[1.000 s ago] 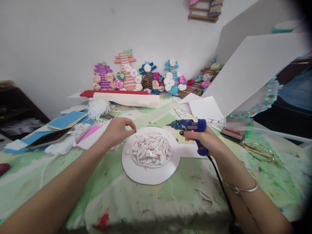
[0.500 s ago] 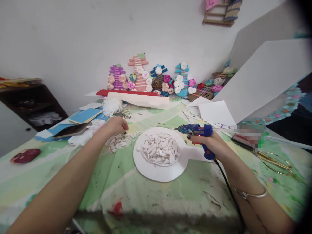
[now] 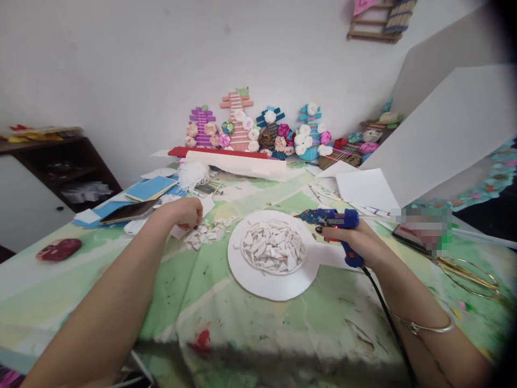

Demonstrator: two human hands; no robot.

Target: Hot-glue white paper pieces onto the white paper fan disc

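On the cloth [image 3: 218, 307], nearest of all, lies the white disc [image 3: 278, 288], its outer band bare on the near side. Farther in, a raised ring [image 3: 278, 272] encloses a close bed of white chips [image 3: 273, 248]; by the look of it the ring's inside is all but covered, with no broad bare patch showing, though whether every chip is fixed cannot be told. The band outside the ring is nearly plain, as is the white strip [image 3: 334, 257] running out to the right from the disc. To the right, the right hand [image 3: 359, 241] is wrapped round the grip of the glue gun [image 3: 341, 218], fingers closed on it, a dark-nailed digit along its side; the nozzle points left at the disc's far right edge, apparently above it, and no glue shows at the tip. To the left of the disc, loose chips [image 3: 207, 233] lie scattered, so material is left over. The left hand [image 3: 189, 213] is at their far left end, its fingers bent down and drawn narrow; whether they pinch a chip cannot be told. Beyond, white shreds [image 3: 194, 175] and rolled sheets [image 3: 238, 161] lie before decorated figures [image 3: 238, 121] at the wall.
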